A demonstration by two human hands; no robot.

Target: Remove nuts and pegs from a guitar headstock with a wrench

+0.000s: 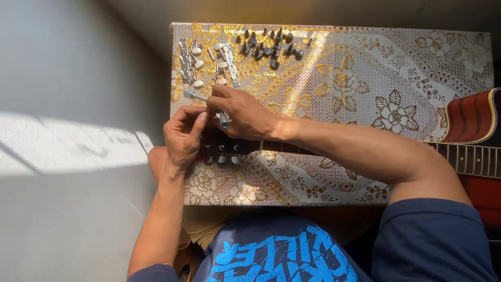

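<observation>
A guitar lies across a low table, its dark headstock point(225, 149) under my hands and its red body point(477, 117) at the right edge. My right hand point(241, 110) rests over the headstock and grips a small silver tool point(197, 96) whose shaft pokes out to the left. My left hand point(182, 134) is at the headstock's left end, fingers curled and pinching something small against it. Silver tuner posts point(224, 159) show along the headstock's near edge.
The table wears a gold and white floral cloth point(365, 78). At its far left lie silver tuner strips with white knobs point(206, 61) and a cluster of dark tuning pegs point(269, 44). Grey floor with a sunlit patch point(68, 146) lies to the left.
</observation>
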